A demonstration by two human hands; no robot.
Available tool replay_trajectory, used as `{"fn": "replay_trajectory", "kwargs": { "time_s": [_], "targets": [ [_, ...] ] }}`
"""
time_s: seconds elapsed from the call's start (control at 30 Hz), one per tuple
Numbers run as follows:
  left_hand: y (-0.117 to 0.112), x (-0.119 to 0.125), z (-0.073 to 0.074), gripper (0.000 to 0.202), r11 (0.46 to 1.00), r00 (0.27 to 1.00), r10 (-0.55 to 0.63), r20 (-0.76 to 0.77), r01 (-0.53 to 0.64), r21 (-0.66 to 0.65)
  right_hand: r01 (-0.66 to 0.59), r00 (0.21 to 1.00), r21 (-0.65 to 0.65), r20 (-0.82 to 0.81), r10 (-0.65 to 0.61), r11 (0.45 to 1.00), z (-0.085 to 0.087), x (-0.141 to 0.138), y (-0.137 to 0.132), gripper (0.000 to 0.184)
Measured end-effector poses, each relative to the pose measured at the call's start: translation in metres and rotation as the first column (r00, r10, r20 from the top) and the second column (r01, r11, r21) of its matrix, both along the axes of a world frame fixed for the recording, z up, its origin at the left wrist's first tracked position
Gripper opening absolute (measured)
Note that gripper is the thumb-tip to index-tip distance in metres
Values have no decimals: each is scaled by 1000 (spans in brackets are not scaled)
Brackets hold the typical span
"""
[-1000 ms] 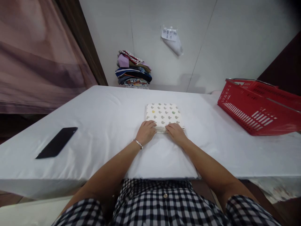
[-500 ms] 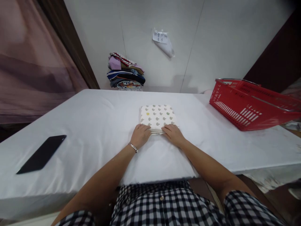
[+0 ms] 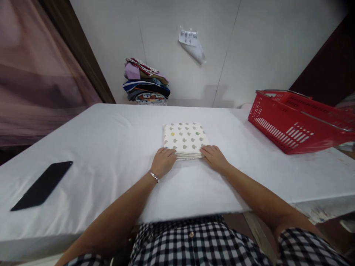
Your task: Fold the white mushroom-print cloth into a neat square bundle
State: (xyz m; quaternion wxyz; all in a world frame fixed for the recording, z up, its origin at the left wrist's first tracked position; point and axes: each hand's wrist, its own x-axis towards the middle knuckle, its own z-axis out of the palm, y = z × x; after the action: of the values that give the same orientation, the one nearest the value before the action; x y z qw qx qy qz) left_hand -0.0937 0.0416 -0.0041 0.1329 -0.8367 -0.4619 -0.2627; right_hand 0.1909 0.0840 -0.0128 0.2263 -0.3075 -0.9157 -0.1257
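Note:
A folded white cloth (image 3: 185,138) with small grey, yellow and green prints lies on the white table (image 3: 111,140), straight in front of me. My left hand (image 3: 163,162), with a bracelet at the wrist, has its fingers curled on the cloth's near left corner. At the near right corner my right hand (image 3: 215,158) is closed on the edge in the same way. Both forearms reach in from the table's front edge.
A black phone (image 3: 41,184) lies flat near the table's left front. A red plastic basket (image 3: 294,123) stands at the right back. A stack of folded clothes (image 3: 145,83) sits against the wall, below a paper note (image 3: 188,38).
My hands have slid apart along the cloth's near edge, from its middle to the two corners. The view has also shifted a little to the right.

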Motion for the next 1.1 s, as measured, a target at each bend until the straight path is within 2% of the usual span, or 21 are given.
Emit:
{"fn": "replay_trajectory", "kwargs": {
  "time_s": [0.23,0.4,0.53,0.67,0.77,0.87,1.0,1.1],
  "targets": [
    [-3,-1,1,23,1000,1000,12,-20,-12,-10,-30,1000,-43,-2,29,999,0,6,7,32],
    [-2,-2,2,21,999,1000,28,-8,-29,-27,-34,999,-29,41,36,999,5,9,15,32],
    [2,0,10,14,989,997,67,-35,-71,-128,-46,995,-16,88,47,999,12,8,19,31],
    [3,2,18,25,986,993,58,-106,-73,-149,-44,990,-17,132,46,999,19,6,20,29],
    [4,2,26,15,980,985,38,-166,-69,-187,-48,983,-57,175,57,997,27,5,24,26],
    [10,0,45,11,959,977,32,-211,-90,-270,-55,972,-133,220,83,990,45,2,37,23],
    [28,-1,91,19,909,950,67,-304,-184,-374,-15,953,-239,291,86,971,89,-4,63,23],
    [43,-2,123,24,897,925,133,-355,-265,-355,2,951,-245,300,74,970,120,-6,79,25]
  ]
}}
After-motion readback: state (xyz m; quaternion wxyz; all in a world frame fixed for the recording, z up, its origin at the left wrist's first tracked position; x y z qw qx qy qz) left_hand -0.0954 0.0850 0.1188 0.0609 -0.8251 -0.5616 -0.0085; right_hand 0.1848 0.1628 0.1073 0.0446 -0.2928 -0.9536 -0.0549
